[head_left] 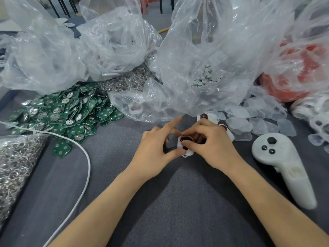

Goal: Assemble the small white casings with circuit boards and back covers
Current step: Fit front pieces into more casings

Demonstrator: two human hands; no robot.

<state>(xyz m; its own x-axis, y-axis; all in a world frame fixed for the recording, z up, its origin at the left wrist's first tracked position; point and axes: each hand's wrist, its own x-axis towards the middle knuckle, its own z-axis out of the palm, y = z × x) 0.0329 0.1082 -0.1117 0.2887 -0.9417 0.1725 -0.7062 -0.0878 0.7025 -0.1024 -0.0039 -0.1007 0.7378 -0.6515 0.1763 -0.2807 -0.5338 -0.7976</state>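
Observation:
A small white casing (187,152) with black and red parts on its face sits between both hands at the middle of the grey table. My left hand (156,148) pinches its left side with thumb and fingers, the index finger raised and pointing up right. My right hand (210,145) curls over the casing from the right, thumb pressing on its front. A heap of green circuit boards (62,113) lies to the left. Translucent covers (256,118) lie piled to the right. More white casings (206,116) lie just beyond my hands.
Large clear plastic bags (204,59) crowd the back of the table; one holds small white discs (206,75). Metal rings (16,163) fill a bag at the left. A white cable (85,154) curves across the left. A white controller (283,164) lies at the right.

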